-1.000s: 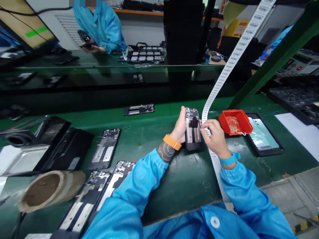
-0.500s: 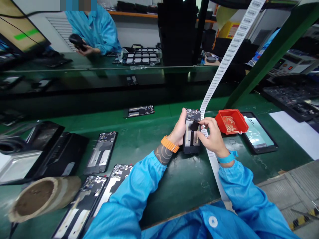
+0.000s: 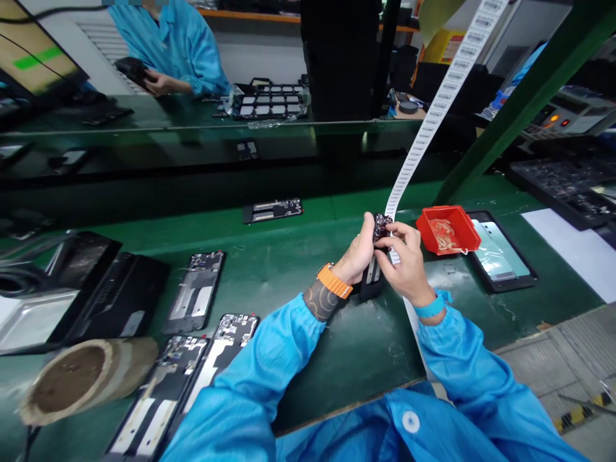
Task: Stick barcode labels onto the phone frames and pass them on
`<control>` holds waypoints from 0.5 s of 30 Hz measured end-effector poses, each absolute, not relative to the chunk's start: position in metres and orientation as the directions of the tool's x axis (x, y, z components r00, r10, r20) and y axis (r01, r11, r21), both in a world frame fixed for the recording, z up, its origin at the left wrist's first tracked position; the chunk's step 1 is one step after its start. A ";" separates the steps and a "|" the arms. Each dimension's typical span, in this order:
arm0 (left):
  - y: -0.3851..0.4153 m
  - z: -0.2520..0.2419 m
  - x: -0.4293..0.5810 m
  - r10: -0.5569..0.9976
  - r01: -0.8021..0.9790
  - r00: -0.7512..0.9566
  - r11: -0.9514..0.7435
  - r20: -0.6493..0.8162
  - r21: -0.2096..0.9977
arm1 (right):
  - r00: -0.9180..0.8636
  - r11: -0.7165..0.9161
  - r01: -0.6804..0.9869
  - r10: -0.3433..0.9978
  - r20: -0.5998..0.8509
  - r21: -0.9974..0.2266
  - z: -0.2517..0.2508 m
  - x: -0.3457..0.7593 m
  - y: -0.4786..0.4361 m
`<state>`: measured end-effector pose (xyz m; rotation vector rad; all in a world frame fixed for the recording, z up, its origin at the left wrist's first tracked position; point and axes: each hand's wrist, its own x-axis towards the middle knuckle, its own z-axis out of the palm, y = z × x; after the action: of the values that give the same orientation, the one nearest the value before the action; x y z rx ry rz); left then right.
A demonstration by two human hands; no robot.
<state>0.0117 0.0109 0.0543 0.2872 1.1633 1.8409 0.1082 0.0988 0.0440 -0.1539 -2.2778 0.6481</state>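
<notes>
My left hand (image 3: 357, 258) is wrapped round an opened phone (image 3: 372, 274), its thumb up along the left edge. The phone is tilted, with its circuit board end away from me and pale strips on its lower half. My right hand (image 3: 405, 264) reaches over the upper part from the right. Thumb and fingertips are pinched together at the board; whatever lies between them is hidden. Behind the hands a strip of barcode labels (image 3: 423, 138) hangs down to the bench and passes under the right hand.
A red bin (image 3: 469, 236) of small pale pieces stands right of my hands, beside a black tray (image 3: 522, 282) with pale-green panels. Several opened phones (image 3: 196, 292) lie left, near a cardboard tube (image 3: 120, 366). A green post (image 3: 520, 109) slants at right. A co-worker (image 3: 178, 45) sits opposite.
The phone has turned and tilted, so less of its face shows. My right fingers have moved from its right edge onto the upper part. The co-worker's dark object has shifted left.
</notes>
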 end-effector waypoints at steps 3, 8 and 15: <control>0.011 0.057 0.014 0.794 -0.561 -0.552 -0.125 -0.257 0.818 | -0.696 0.854 -0.115 0.295 0.654 -0.508 0.045 0.109 0.098; 0.009 0.065 0.018 0.779 -0.546 -0.560 -0.091 -0.282 0.833 | -0.696 0.849 -0.134 0.286 0.658 -0.512 0.045 0.108 0.097; 0.005 0.076 0.023 0.770 -0.427 -0.580 -0.007 -0.267 0.904 | -0.739 0.797 -0.182 0.275 0.615 -0.575 0.047 0.109 0.106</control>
<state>0.0225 0.0050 0.0762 0.3839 1.3881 1.7272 0.1091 0.1063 0.0472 -0.0679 -2.2603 0.8178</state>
